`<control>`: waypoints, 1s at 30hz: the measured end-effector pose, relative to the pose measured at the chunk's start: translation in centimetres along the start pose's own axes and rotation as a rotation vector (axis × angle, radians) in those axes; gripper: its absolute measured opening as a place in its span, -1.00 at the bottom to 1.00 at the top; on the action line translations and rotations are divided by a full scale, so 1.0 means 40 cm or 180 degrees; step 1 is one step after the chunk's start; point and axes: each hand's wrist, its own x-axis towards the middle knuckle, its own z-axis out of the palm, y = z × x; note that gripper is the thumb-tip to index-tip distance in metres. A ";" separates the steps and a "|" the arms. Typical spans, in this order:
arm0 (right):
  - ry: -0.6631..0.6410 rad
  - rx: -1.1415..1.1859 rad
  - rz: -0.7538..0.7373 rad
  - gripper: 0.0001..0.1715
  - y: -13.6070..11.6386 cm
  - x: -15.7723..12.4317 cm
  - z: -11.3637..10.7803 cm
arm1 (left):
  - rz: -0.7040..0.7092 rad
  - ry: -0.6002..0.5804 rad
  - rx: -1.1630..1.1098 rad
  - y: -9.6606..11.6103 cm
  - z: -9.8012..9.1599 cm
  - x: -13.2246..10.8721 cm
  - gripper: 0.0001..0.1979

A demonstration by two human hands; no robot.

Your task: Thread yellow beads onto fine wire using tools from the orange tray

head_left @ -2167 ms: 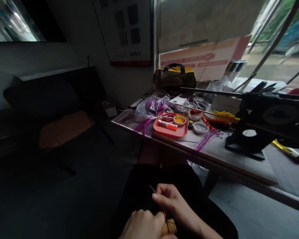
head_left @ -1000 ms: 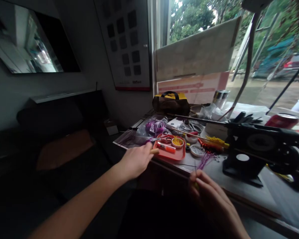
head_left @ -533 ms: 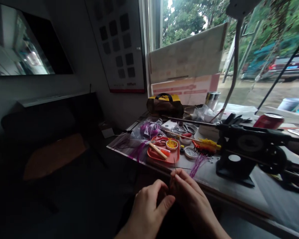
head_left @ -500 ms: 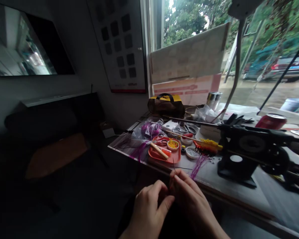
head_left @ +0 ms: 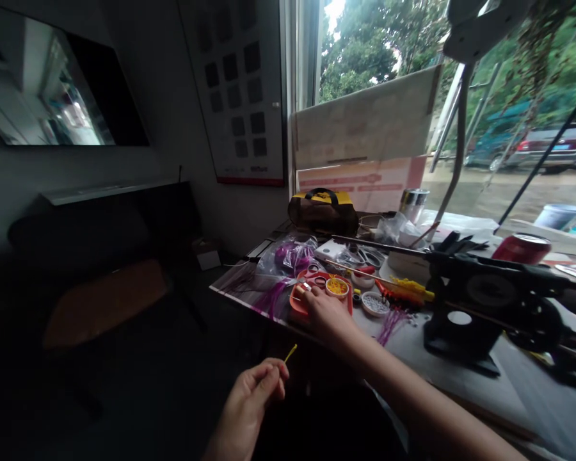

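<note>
My left hand [head_left: 259, 390] is closed in a pinch around a thin yellow strand [head_left: 291, 353], whose free end points up and to the right. My right hand [head_left: 324, 309] reaches over the red tray [head_left: 346, 306] with its fingers closed together. They are at a pale stick [head_left: 299, 291] in the tray and cover most of it; what they grip is not clear. Scissors [head_left: 315, 274] with pinkish handles lie in the tray behind my fingers. Beside them is a small round dish of yellow pieces [head_left: 336, 286].
A white dish of small grey beads [head_left: 375, 304] stands right of the tray, near purple strands [head_left: 391, 325]. A plastic bag with purple material [head_left: 290, 253] lies behind left. A black metal device [head_left: 465, 307] and a red can [head_left: 522, 248] occupy the right.
My hands were close together, the right one holding a thin upright needle-like piece. The right has moved forward to the tray. The left has drawn left, and its yellow strand now shows.
</note>
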 end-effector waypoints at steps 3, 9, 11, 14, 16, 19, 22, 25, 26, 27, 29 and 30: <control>0.0016 -0.0396 0.0037 -0.63 -0.005 0.027 0.019 | -0.0095 0.0331 -0.0734 -0.009 -0.001 0.004 -0.86; -0.0155 -0.0982 0.0340 -0.76 0.044 0.069 -0.013 | -0.0676 0.0778 -0.2267 0.014 0.019 0.010 -0.73; -0.0311 -0.1045 0.0380 -0.76 0.055 0.096 -0.016 | -0.0848 0.0782 -0.2514 0.013 0.023 0.012 -0.65; -0.0515 -0.1051 0.0373 -0.74 0.061 0.126 -0.014 | -0.0921 0.0541 -0.2614 0.003 0.021 0.011 -0.57; -0.0565 -0.1043 0.0359 -0.72 0.061 0.132 -0.013 | -0.0948 0.0449 -0.2631 -0.007 0.018 0.007 -0.56; -0.0532 -0.1030 0.0265 -0.73 0.061 0.122 -0.015 | -0.1024 0.0544 -0.2647 -0.018 0.016 0.003 -0.62; -0.0444 -0.1002 0.0175 -0.73 0.069 0.114 -0.022 | -0.1078 0.0638 -0.2622 -0.023 0.018 0.001 -0.64; -0.0259 -0.0968 0.0245 -0.73 0.082 0.127 -0.027 | -0.1102 0.0647 -0.2570 -0.026 0.020 0.004 -0.63; -0.0199 -0.0947 0.0293 -0.73 0.085 0.136 -0.027 | -0.1097 0.0647 -0.2555 -0.028 0.019 0.005 -0.63; -0.0155 -0.0919 0.0337 -0.73 0.088 0.146 -0.027 | -0.1090 0.0645 -0.2545 -0.028 0.019 0.007 -0.64; -0.0077 -0.0845 0.0361 -0.72 0.091 0.163 -0.026 | -0.1089 0.0650 -0.2531 -0.029 0.016 0.009 -0.64; -0.0030 -0.0793 0.0332 -0.72 0.091 0.169 -0.026 | -0.1087 0.0658 -0.2527 -0.029 0.015 0.010 -0.65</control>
